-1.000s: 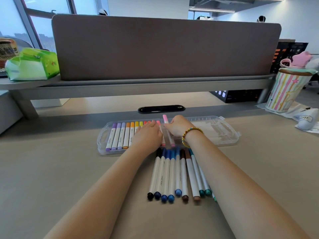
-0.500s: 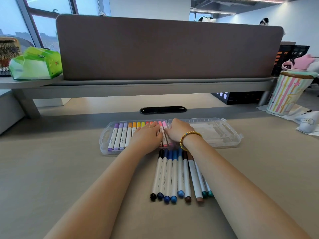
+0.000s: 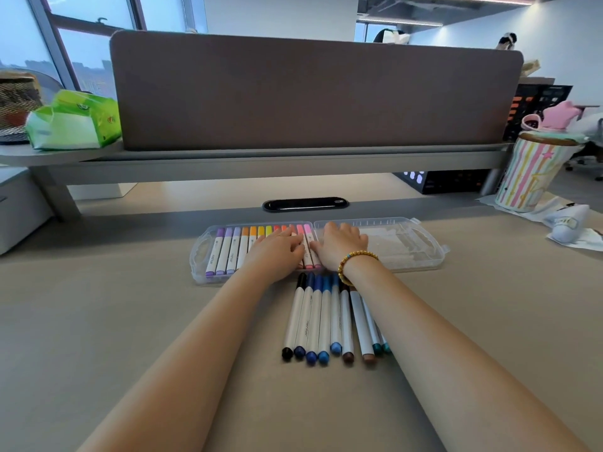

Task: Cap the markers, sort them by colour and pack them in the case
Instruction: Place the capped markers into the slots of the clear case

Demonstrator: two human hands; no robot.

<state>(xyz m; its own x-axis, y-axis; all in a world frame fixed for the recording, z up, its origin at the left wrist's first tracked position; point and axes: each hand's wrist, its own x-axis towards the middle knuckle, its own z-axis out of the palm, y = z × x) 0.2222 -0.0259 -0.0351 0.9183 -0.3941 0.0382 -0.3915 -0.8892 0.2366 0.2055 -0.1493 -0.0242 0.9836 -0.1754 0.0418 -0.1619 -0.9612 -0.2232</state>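
Both hands, left hand [image 3: 277, 252] and right hand [image 3: 341, 247], press flat on capped markers [image 3: 228, 247] in a clear plastic case [image 3: 408, 246].

Setting: open-plan office workstation. Evidence: pale wood-grain desk [image 3: 130, 321] with black cable grommet [image 3: 305, 204]; grey fabric privacy divider [image 3: 313, 93] mounted on a raised grey shelf [image 3: 261, 164]; large windows [image 3: 81, 44] giving on a city skyline; exposed ceiling with strip lights [image 3: 424, 14]; green tissue pack [image 3: 73, 125]; striped cup [image 3: 528, 174].

Green packet [image 3: 73, 123] left — striped cup [image 3: 530, 172] right.
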